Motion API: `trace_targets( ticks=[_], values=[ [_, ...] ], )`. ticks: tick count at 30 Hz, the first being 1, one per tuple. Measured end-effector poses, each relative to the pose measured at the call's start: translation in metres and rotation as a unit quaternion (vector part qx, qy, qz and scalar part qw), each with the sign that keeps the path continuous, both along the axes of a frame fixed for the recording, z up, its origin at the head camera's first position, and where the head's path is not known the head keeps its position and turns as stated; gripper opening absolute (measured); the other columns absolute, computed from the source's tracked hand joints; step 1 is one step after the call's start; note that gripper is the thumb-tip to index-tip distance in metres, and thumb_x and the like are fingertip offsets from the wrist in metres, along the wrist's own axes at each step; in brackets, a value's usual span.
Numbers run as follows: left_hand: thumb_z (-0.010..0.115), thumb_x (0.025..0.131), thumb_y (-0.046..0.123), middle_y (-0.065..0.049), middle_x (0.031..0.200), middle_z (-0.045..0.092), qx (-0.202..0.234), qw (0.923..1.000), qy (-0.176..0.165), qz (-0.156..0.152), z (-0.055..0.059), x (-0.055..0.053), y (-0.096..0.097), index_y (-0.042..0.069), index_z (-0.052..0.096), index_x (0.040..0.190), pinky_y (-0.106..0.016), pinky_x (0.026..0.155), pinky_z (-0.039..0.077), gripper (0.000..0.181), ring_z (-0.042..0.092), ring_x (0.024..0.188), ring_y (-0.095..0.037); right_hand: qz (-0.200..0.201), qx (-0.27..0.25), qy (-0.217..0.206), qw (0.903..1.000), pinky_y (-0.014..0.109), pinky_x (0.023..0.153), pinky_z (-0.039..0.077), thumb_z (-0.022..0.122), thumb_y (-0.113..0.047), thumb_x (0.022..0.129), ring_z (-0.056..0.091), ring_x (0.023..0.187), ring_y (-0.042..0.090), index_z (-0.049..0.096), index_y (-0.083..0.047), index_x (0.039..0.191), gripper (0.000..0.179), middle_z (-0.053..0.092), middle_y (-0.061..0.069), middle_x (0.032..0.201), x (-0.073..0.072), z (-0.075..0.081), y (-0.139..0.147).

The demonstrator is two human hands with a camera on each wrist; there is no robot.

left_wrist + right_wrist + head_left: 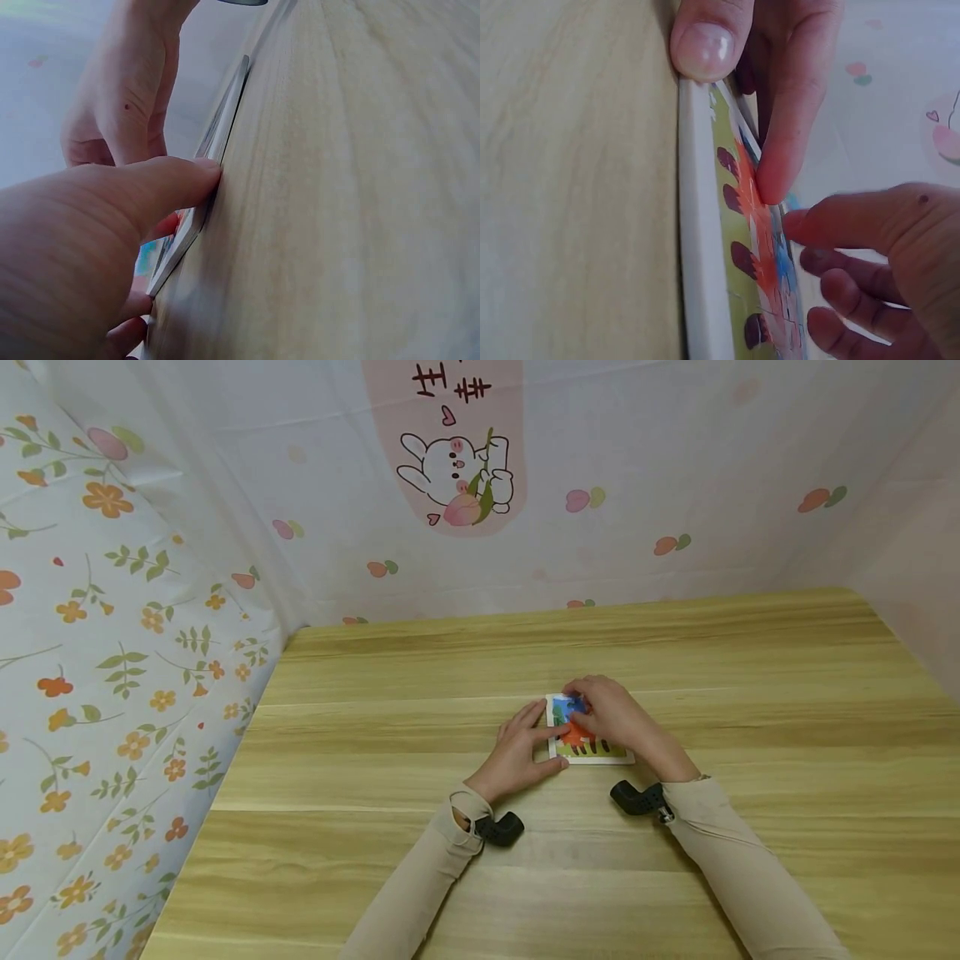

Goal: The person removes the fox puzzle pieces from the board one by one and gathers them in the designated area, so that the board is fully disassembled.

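A small jigsaw puzzle (pixel 600 748) with a white border lies flat on the table; its picture shows an orange animal on green under blue. My left hand (pixel 519 752) holds it at the left side, thumb (pixel 709 52) against the near edge and other fingers by the left edge. The left index finger (pixel 791 120) stretches over the picture and presses on it. From the far right, my right hand (pixel 615 714) reaches over the puzzle, its thumb tip touching the picture. Its other fingers (pixel 862 300) curve loosely above the surface, and no piece shows between them.
The wood-grain table (pixel 390 693) extends around the puzzle on every side. A white printed cloth (pixel 637 460) hangs behind it, and a flowered cloth (pixel 135 693) hangs at the left. Black wrist mounts (pixel 501 829) jut from both sleeves.
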State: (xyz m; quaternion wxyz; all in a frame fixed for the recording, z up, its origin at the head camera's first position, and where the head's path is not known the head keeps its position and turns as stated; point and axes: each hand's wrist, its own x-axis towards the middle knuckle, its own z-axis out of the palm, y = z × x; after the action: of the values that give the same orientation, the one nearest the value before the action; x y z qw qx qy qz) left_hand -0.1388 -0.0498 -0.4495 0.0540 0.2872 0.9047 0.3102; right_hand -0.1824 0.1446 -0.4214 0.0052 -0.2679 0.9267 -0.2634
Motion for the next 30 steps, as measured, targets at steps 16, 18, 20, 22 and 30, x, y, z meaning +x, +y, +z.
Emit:
trace_targets(
  ticks=[16, 18, 20, 22, 30],
  values=[
    [0.066, 0.085, 0.035, -0.012, 0.151, 0.022, -0.002, 1.0000, 0.007, 0.004, -0.001, -0.001, 0.001, 0.021, 0.055, 0.132, -0.052, 0.104, 0.019, 0.050, 0.014, 0.139, -0.025, -0.036, -0.022, -0.008, 0.9991, 0.047, 0.078, 0.047, 0.070, -0.008, 0.077, 0.057, 0.089, 0.031, 0.062, 0.002, 0.107, 0.032, 0.057, 0.014, 0.102, -0.007, 0.010, 0.031],
    [0.066, 0.085, 0.034, -0.012, 0.151, 0.022, -0.001, 1.0000, 0.006, 0.004, -0.001, -0.001, 0.000, 0.021, 0.055, 0.132, -0.052, 0.104, 0.019, 0.050, 0.014, 0.139, -0.025, -0.048, -0.022, -0.025, 0.9983, 0.047, 0.078, 0.046, 0.069, -0.008, 0.079, 0.057, 0.091, 0.032, 0.061, 0.003, 0.108, 0.032, 0.057, 0.015, 0.103, -0.008, 0.012, 0.037],
    [0.067, 0.085, 0.034, -0.013, 0.151, 0.022, 0.000, 1.0000, 0.007, 0.004, -0.001, -0.001, 0.000, 0.021, 0.055, 0.132, -0.052, 0.104, 0.019, 0.050, 0.014, 0.139, -0.025, -0.058, -0.022, -0.039, 0.9973, 0.048, 0.079, 0.046, 0.067, -0.008, 0.080, 0.056, 0.092, 0.033, 0.061, 0.003, 0.109, 0.032, 0.056, 0.016, 0.104, -0.009, 0.013, 0.042],
    [0.067, 0.085, 0.034, -0.013, 0.151, 0.023, 0.002, 1.0000, 0.008, 0.003, 0.000, 0.000, 0.001, 0.021, 0.055, 0.132, -0.052, 0.104, 0.019, 0.050, 0.014, 0.139, -0.025, -0.065, -0.024, -0.046, 0.9965, 0.048, 0.079, 0.045, 0.067, -0.007, 0.080, 0.056, 0.093, 0.033, 0.060, 0.004, 0.110, 0.032, 0.056, 0.017, 0.104, -0.009, 0.015, 0.047],
    [0.068, 0.084, 0.033, -0.012, 0.151, 0.022, 0.004, 1.0000, 0.004, 0.004, 0.001, 0.000, 0.000, 0.021, 0.056, 0.132, -0.054, 0.104, 0.018, 0.051, 0.014, 0.139, -0.024, -0.087, -0.021, -0.067, 0.9937, 0.050, 0.081, 0.043, 0.066, -0.004, 0.080, 0.054, 0.094, 0.036, 0.059, 0.006, 0.110, 0.033, 0.056, 0.021, 0.107, -0.011, 0.018, 0.061]
  ],
)
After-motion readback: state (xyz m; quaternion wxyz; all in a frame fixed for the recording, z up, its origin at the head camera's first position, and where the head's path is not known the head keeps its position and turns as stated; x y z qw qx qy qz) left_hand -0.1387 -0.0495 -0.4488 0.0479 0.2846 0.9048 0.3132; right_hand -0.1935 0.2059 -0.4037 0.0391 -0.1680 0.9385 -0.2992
